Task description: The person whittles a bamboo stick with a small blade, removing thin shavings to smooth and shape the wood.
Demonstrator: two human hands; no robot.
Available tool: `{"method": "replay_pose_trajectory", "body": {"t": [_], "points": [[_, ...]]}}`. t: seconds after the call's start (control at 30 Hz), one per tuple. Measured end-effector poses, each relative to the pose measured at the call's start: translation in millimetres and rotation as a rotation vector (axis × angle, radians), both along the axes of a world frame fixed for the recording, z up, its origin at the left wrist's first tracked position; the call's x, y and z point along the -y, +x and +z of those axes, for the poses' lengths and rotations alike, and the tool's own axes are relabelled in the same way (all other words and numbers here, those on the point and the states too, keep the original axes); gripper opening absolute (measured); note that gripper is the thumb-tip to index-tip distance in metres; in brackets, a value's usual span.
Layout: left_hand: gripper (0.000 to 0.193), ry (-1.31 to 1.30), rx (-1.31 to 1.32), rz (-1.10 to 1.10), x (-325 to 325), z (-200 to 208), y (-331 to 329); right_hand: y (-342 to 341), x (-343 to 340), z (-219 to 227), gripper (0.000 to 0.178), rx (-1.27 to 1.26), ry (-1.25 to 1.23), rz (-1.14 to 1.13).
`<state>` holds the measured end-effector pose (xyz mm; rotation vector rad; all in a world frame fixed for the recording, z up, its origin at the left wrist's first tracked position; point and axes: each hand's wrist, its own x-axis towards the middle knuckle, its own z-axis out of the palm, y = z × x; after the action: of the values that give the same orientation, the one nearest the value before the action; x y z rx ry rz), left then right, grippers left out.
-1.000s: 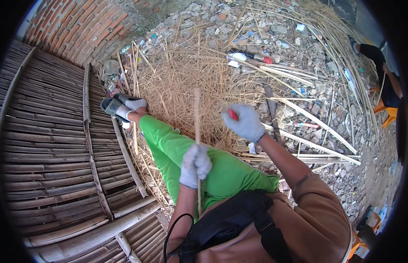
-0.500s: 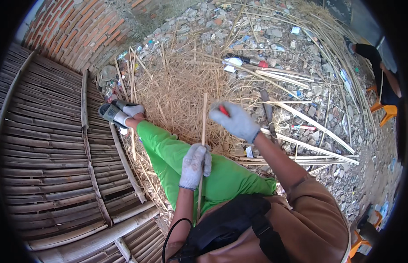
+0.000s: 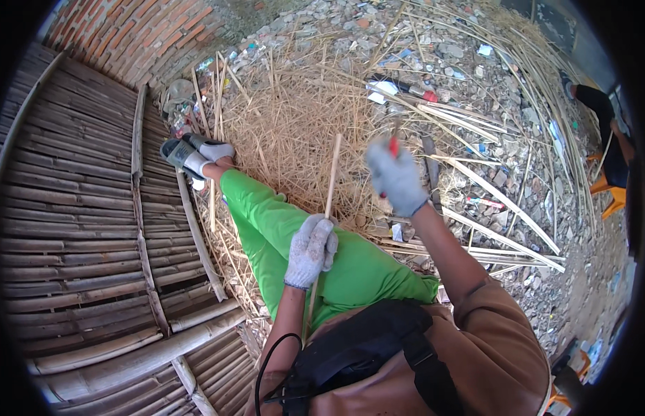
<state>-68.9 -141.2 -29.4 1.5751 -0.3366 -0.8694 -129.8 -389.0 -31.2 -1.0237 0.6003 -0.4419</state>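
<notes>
My left hand, in a pale knitted work glove, is closed round a thin bamboo strip. The strip slants up and away over my green-trousered thigh, and its lower end reaches my waist. To the right of the strip's far end, my gloved right hand is raised and closed on a red-handled knife. Its short blade points away from me, slightly blurred, and does not touch the strip. The fingers cover most of the handle.
Pale shavings cover the ground beyond my legs. Split bamboo strips lie on rubble at right. A slatted bamboo platform fills the left side, a brick wall the far left. Another person is near an orange stool at far right.
My right hand has moved right, away from the strip, and the knife now points away from me. The strip's far end has tilted slightly right; my left hand keeps its grip.
</notes>
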Motion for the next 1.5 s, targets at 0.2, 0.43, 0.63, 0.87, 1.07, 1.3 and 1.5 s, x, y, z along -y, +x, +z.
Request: {"method": "replay_pose_trajectory", "body": {"t": [0.2, 0.43, 0.63, 0.87, 1.07, 1.3, 1.5], "points": [[0.03, -0.089, -0.116, 0.066, -3.5, -7.2, 0.1, -3.2, 39.2, -19.1, 0.038, -0.198, -0.758, -0.072], [0.026, -0.027, -0.12, 0.082, 10.2, 0.4, -8.7, -17.8, -18.4, -12.1, 0.045, -0.266, -1.291, 0.37], [0.03, 0.196, 0.191, 0.106, 13.8, 15.5, -20.7, -10.3, -10.9, -5.3, 0.044, -0.326, -1.345, 0.361], [0.03, 0.223, 0.594, 0.097, 6.6, -6.4, -28.1, -7.4, 13.6, -28.2, 0.044, -0.327, -1.428, 0.144], [0.031, 0.238, 0.374, 0.183, -2.6, -1.2, -33.0, -17.9, 61.8, -4.5, 0.05, -0.415, -1.301, 0.099], [0.032, 0.125, 0.222, 0.172, 4.5, 1.0, -41.5, -19.4, -13.2, -18.4, 0.046, -0.225, -1.365, 0.375], [0.033, 0.128, 0.194, 0.159, -0.6, 4.8, -42.7, -13.8, 12.5, -18.2, 0.044, -0.273, -1.487, 0.363]]}}
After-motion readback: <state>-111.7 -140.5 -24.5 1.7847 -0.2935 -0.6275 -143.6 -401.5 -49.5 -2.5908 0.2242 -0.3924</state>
